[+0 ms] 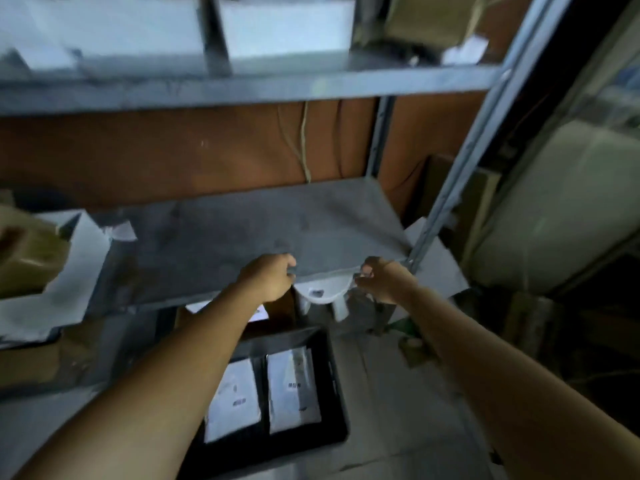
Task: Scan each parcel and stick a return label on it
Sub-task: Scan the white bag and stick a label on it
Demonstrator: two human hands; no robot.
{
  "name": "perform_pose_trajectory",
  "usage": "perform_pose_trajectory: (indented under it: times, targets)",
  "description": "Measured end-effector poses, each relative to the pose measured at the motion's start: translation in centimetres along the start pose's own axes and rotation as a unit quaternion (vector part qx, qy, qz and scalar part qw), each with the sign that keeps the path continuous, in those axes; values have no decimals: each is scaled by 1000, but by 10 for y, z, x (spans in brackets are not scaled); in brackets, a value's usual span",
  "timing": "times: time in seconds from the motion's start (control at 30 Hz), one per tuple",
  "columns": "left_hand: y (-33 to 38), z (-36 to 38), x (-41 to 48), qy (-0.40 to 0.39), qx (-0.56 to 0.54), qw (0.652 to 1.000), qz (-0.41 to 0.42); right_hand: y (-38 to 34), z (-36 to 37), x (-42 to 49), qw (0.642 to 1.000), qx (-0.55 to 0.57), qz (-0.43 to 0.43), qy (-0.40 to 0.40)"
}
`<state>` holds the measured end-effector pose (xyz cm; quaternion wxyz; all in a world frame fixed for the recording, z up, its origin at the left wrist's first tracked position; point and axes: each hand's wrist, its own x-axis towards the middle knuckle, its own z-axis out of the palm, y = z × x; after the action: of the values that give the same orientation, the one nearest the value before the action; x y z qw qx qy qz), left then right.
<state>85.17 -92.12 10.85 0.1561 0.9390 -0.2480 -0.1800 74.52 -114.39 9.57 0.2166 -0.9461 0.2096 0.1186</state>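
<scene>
Below, black bin (335, 372) holds two parcels (294, 393); left hand (270, 277), right hand (384, 280) grip third parcel (322, 294).

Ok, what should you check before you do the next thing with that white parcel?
1. Grip: left hand and right hand hold the white parcel by its top corners: ok.
2. Barcode on it faces the camera: ok.
3. Scanner within reach: none in view, cannot tell.
4. Return label ready: none in view, cannot tell.
5. Bare spot on the grey shelf to lay it down: ok.
</scene>
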Motion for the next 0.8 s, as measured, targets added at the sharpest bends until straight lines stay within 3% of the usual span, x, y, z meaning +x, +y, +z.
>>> perform_pose_trajectory:
  times: [0.2, 0.4, 0.57, 0.8]
  targets:
    - [138, -97, -33, 15, 28, 991, 130, 23, -146, -112, 993, 22, 70, 91]
    - [269, -124, -88, -25, 42, 966, 255, 77, -221, -259, 968, 60, 182, 164]
    - [376, -99, -151, -46, 72, 940, 329, 145, -244, -387, 941, 23, 254, 222]
    - [520, 10, -250, -91, 91, 903, 409, 264, -231, -538, 914, 45, 326, 238]
